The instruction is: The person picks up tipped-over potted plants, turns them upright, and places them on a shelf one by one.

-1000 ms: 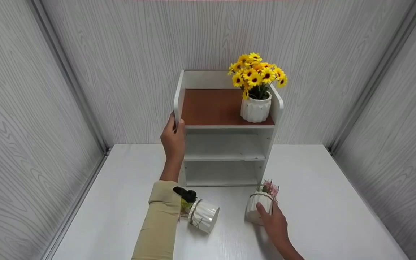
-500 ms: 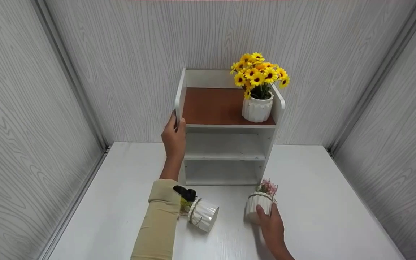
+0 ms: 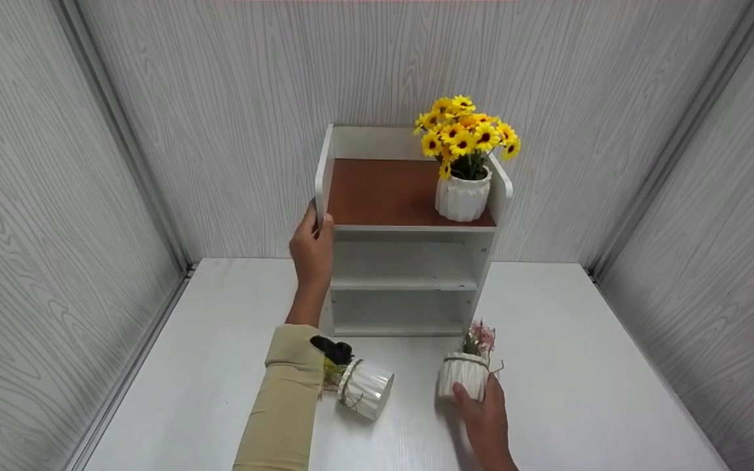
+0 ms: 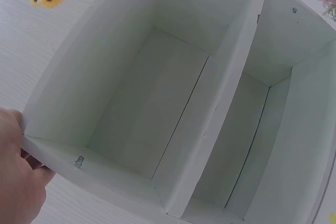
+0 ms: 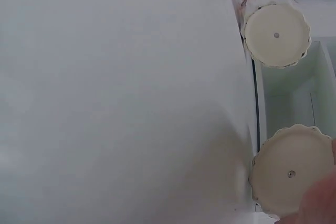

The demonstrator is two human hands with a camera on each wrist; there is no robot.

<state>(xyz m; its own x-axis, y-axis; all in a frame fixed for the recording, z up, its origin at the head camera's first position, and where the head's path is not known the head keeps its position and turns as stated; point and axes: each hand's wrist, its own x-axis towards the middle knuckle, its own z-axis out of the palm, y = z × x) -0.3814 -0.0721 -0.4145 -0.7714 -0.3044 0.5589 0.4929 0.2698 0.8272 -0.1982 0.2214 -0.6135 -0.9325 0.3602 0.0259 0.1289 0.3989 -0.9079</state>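
Observation:
My left hand (image 3: pixel 311 252) grips the left side panel of a small white shelf unit (image 3: pixel 410 229) with a brown top. The left wrist view shows that hand at the panel's edge, with two compartments beside it. In my right hand (image 3: pixel 487 418) is a white fluted flowerpot (image 3: pixel 465 376) of pink flowers (image 3: pixel 480 337), a cord tied round its rim. Thumb and fingers hold its lower sides, in front of the shelf's right corner. From the right wrist view I see the round base (image 5: pixel 291 174) of this pot. Its flowers are hidden there.
On the shelf's top right stands a white pot (image 3: pixel 462 199) of yellow flowers (image 3: pixel 465 134). Another white pot (image 3: pixel 367 390) lies on its side by the left sleeve (image 3: pixel 292 386), a black object (image 3: pixel 332 350) near its flower end. Grained walls (image 3: pixel 246 131) enclose the white table (image 3: pixel 560 366).
My right hand has shifted slightly left with the pink flowerpot, which now stands more upright. The left hand keeps its grip on the shelf panel.

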